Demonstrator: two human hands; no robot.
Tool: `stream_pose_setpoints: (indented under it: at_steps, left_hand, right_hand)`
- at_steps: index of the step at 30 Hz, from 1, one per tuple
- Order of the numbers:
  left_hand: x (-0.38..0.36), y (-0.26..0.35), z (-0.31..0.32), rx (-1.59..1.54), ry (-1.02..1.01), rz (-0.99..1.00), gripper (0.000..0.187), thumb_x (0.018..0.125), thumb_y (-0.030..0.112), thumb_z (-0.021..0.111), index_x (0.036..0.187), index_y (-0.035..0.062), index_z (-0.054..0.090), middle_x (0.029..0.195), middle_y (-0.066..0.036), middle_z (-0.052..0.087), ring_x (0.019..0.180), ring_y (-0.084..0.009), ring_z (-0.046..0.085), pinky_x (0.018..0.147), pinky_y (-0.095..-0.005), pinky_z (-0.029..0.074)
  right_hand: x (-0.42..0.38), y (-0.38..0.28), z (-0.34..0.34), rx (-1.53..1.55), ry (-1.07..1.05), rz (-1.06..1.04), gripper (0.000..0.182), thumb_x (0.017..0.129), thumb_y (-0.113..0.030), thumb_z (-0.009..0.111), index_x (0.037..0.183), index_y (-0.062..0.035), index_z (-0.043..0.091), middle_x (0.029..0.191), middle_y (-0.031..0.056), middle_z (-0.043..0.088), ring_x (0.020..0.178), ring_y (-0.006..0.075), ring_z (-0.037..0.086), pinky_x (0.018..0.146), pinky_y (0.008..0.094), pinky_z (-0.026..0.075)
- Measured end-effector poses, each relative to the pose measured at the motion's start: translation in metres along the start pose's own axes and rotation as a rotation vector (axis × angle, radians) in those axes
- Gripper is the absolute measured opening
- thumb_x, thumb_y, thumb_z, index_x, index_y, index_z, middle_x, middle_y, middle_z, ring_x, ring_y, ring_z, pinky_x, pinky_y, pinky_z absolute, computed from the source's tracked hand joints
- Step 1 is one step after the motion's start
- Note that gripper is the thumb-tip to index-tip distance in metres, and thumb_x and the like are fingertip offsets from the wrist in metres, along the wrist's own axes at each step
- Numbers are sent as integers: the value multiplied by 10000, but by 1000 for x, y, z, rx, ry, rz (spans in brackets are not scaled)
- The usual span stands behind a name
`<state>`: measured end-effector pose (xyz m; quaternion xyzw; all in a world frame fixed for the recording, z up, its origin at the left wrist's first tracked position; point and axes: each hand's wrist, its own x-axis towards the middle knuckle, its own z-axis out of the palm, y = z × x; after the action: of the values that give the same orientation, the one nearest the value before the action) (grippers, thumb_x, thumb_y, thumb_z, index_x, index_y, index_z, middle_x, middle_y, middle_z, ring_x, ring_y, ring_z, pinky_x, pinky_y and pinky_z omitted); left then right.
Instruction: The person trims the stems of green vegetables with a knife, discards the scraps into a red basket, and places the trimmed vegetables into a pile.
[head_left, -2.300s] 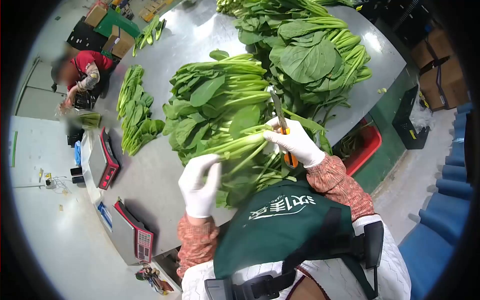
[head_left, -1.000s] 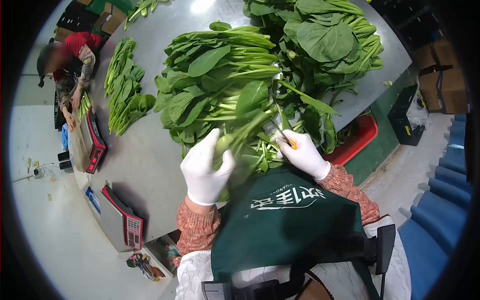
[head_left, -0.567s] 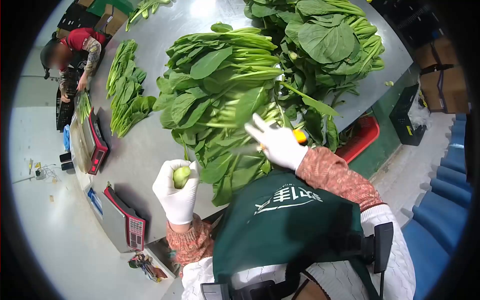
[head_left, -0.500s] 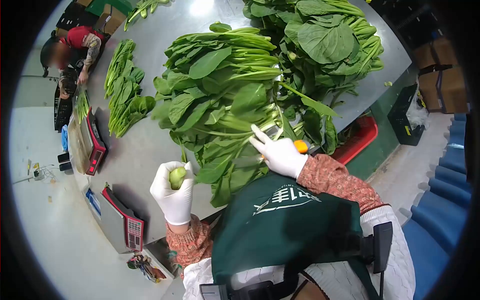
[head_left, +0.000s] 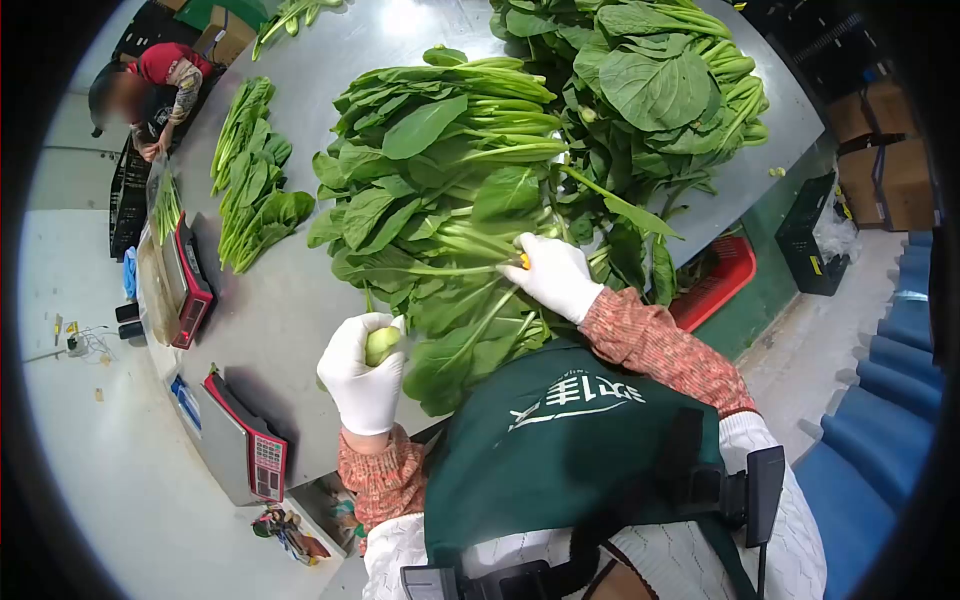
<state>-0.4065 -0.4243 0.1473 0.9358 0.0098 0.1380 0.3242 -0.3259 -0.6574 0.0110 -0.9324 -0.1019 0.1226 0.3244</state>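
My left hand, in a white glove, is closed around a leafy green whose pale stem base shows between thumb and fingers. In the other white glove, my right hand grips an orange-handled knife; its blade cannot be made out clearly. That hand is over the near side of a large heap of leafy greens, close to their stems. A second pile of greens lies farther right, its stem ends facing right.
The metal table carries a smaller row of greens and two scales along its left edge. A red crate is below the right edge. Across the table, a person in red handles a bag of greens.
My left hand has shifted slightly right with the leafy green. My right hand has moved a little up and left, turning the knife. The other person's hands have come together at the bag.
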Motion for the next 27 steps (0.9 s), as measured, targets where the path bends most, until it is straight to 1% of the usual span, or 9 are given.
stream_pose_setpoints:
  at_steps: [4,7,9,11,13,17,18,21,27]
  left_hand:
    - [3,-2,8,83,18,126,158,768,11,772,894,39,681,794,-86,673,689,-222,633,660,-306,512]
    - [7,5,10,208,-37,244,314,722,38,794,1018,74,695,929,-89,697,753,-273,634,680,-350,516]
    - [15,23,19,256,7,397,379,705,27,804,1063,74,689,1016,-98,700,800,-275,638,718,-352,529]
    - [19,39,23,311,-96,494,624,611,56,798,1218,107,661,1125,-73,683,836,-273,616,718,-371,521]
    - [19,48,34,312,-147,521,614,564,56,783,1165,99,665,1075,-71,682,817,-276,602,716,-380,513]
    - [21,54,36,208,-178,387,549,528,48,773,1065,87,662,940,-67,646,795,-294,575,707,-390,493]
    - [22,53,38,218,-151,367,537,536,54,778,1060,85,662,893,-68,624,788,-301,567,697,-389,490]
    - [20,55,42,274,-119,336,508,549,63,783,1041,85,660,853,-68,600,773,-300,560,685,-393,485]
    - [18,61,46,261,-104,373,431,584,60,783,996,75,655,826,-65,599,750,-290,557,656,-390,477]
  right_hand:
    - [3,-7,-4,416,36,-30,319,836,-339,712,923,-46,623,788,178,674,762,363,669,701,410,524]
    - [-8,-28,-36,489,19,-52,260,831,-215,751,959,-24,631,790,118,666,695,230,633,661,342,503]
    - [-21,-39,-56,444,109,-292,219,799,-113,768,946,-25,632,815,108,651,711,222,630,659,325,504]
    - [-36,-51,-75,472,71,-393,223,781,-70,773,954,-20,643,843,108,654,735,225,646,683,313,517]
    - [-46,-62,-94,548,104,-498,210,786,-71,757,953,-26,639,840,112,650,728,262,660,667,313,530]
    - [-57,-49,-93,733,163,-304,257,800,-4,707,1051,-7,654,903,116,663,799,244,681,702,291,535]
    - [-57,-46,-87,568,305,-361,267,816,-15,688,1078,-40,646,902,111,678,774,265,692,681,320,542]
    - [-67,-43,-79,199,253,-263,242,846,-47,696,1085,-42,653,922,122,692,802,293,700,659,340,542]
    - [-63,-38,-65,235,175,-167,270,850,-68,635,1120,-75,630,901,147,695,794,364,677,666,410,541]
